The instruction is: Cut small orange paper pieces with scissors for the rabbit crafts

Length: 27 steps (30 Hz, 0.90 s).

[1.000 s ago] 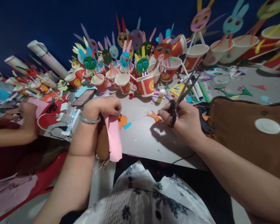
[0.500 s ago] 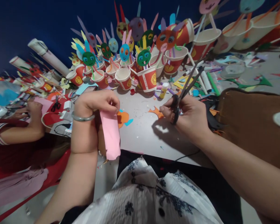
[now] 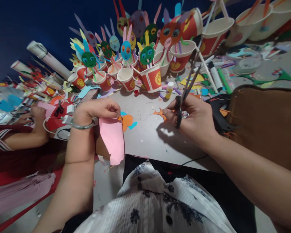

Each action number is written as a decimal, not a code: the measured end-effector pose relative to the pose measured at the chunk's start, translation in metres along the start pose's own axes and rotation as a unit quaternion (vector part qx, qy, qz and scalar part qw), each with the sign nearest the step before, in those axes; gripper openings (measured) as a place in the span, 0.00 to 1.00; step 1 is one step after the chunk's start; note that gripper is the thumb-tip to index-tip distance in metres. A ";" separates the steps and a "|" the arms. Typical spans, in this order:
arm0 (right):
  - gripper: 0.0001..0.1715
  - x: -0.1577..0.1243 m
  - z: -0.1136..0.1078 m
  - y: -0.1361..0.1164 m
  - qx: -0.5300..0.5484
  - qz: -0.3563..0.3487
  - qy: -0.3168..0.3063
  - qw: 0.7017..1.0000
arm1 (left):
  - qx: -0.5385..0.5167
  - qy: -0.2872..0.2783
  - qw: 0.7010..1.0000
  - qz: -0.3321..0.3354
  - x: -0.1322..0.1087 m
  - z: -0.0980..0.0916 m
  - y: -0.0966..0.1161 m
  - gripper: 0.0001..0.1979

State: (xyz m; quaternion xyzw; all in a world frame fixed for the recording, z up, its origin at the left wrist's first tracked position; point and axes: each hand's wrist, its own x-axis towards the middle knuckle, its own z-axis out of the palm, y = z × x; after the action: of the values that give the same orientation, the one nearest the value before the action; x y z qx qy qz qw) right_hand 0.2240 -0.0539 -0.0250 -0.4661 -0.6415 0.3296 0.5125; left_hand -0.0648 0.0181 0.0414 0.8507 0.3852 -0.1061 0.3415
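Dangling from left fingers (image 3: 114, 111) — ragged-edged pink paper (image 3: 113, 139); right fingers (image 3: 169, 113) — slim-bladed scissors (image 3: 184, 94)

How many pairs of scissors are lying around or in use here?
2 that I can see: one pair of scissors in the person's right hand, and a second pair on the red sheet at left. Others may be hidden.

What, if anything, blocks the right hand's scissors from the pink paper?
Nothing visible. Between the scissors and the pink paper in the left hand, only flat bits show on the table: an orange scrap by the right hand, orange-and-blue pieces beside the paper.
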 end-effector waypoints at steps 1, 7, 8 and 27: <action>0.07 0.000 0.000 0.000 0.001 0.002 -0.002 1.000 | 0.013 -0.017 1.000 -0.013 0.001 0.002 0.002 0.11; 0.06 0.000 0.000 0.001 -0.003 0.006 -0.014 1.000 | 0.142 -0.009 0.987 -0.073 0.016 0.020 0.016 0.13; 0.06 0.000 0.000 0.002 -0.003 0.005 -0.016 1.000 | 0.159 0.000 0.984 -0.082 0.018 0.023 0.017 0.13; 0.09 0.000 0.003 0.006 -0.002 0.025 -0.031 0.999 | 0.219 0.074 0.973 -0.021 -0.023 0.064 0.024 0.17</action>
State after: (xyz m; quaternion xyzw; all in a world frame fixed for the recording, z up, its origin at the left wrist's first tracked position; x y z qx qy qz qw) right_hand 0.2224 -0.0512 -0.0310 -0.4725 -0.6460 0.3555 0.4826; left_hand -0.0574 -0.0490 0.0156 0.9022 0.3944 -0.1316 0.1148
